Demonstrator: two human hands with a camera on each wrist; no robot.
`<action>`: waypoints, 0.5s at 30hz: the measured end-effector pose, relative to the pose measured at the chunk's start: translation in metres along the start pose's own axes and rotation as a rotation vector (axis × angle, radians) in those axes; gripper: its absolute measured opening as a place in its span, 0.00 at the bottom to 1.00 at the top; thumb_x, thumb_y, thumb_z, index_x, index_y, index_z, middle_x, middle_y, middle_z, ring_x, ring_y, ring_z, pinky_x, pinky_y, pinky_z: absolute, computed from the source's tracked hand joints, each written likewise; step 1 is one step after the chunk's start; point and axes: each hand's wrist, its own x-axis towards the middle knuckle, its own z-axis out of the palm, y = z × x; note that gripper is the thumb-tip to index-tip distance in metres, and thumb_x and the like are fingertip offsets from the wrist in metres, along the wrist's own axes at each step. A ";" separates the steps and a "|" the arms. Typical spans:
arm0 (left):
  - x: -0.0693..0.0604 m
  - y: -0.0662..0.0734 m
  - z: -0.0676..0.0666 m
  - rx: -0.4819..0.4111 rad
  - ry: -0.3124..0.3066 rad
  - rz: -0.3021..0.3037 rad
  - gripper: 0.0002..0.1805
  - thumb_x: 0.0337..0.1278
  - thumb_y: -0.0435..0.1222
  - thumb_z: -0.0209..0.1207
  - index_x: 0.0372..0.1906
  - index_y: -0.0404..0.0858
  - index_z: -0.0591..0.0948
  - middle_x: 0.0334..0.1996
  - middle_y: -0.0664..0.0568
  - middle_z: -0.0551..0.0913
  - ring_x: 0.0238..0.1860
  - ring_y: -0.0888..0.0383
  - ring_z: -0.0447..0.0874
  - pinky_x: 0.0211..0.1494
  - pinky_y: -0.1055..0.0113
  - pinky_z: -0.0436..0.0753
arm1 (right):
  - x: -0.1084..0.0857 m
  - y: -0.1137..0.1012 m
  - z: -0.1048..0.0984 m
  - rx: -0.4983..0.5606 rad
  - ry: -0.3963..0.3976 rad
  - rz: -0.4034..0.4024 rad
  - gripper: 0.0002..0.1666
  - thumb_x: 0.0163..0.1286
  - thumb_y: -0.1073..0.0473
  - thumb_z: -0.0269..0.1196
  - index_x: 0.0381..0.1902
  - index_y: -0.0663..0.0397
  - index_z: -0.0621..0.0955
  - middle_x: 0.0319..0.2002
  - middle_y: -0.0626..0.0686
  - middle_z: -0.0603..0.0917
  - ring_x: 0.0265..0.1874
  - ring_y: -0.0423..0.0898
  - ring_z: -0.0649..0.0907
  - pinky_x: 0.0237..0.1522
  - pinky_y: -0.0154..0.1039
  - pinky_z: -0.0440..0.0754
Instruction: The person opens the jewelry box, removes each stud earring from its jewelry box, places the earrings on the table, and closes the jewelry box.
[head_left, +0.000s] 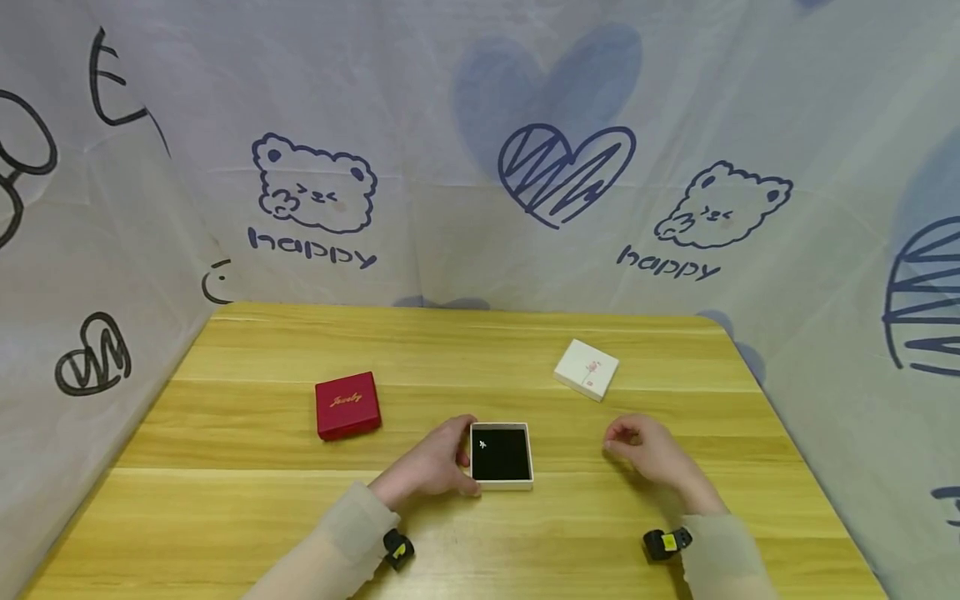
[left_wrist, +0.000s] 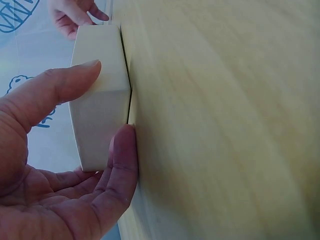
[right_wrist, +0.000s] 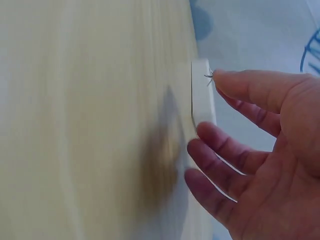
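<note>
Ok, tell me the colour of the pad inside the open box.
Black: the pad inside the open box, best seen in the head view.

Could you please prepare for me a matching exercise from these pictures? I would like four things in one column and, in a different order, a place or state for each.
Column 1
1. red Jewelry box
2. open white box
3. small star-shaped piece
4. right hand

Column 2
A. gripped by the left hand
B. closed, on the left part of the table
C. pinching a tiny silvery piece
D. resting on black padding

Pairs: 1-B, 2-A, 3-D, 4-C
</note>
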 end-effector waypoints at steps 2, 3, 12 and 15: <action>0.000 0.000 0.000 0.002 0.000 0.000 0.51 0.28 0.26 0.79 0.65 0.26 0.65 0.34 0.46 0.73 0.34 0.54 0.74 0.38 0.62 0.75 | -0.005 0.009 -0.006 -0.027 0.032 0.016 0.03 0.67 0.63 0.65 0.33 0.57 0.82 0.39 0.52 0.80 0.43 0.52 0.79 0.47 0.52 0.76; 0.000 0.000 0.000 0.005 -0.001 0.000 0.51 0.28 0.26 0.79 0.65 0.26 0.64 0.34 0.46 0.73 0.34 0.54 0.74 0.39 0.62 0.75 | -0.007 0.013 -0.009 -0.036 0.051 0.020 0.03 0.67 0.63 0.65 0.32 0.57 0.82 0.40 0.53 0.81 0.45 0.54 0.79 0.49 0.55 0.75; 0.000 0.002 0.000 0.019 -0.006 -0.015 0.52 0.30 0.27 0.79 0.67 0.25 0.63 0.34 0.45 0.74 0.34 0.54 0.74 0.40 0.62 0.74 | -0.024 0.042 -0.032 -0.117 0.124 0.067 0.02 0.67 0.65 0.65 0.33 0.57 0.82 0.46 0.62 0.79 0.52 0.66 0.75 0.53 0.65 0.70; 0.000 0.001 0.000 0.025 0.000 -0.009 0.52 0.29 0.27 0.79 0.67 0.25 0.63 0.34 0.45 0.74 0.34 0.53 0.74 0.40 0.61 0.74 | -0.027 0.047 -0.036 -0.139 0.124 0.102 0.02 0.68 0.64 0.64 0.34 0.58 0.82 0.49 0.66 0.78 0.54 0.68 0.73 0.53 0.65 0.69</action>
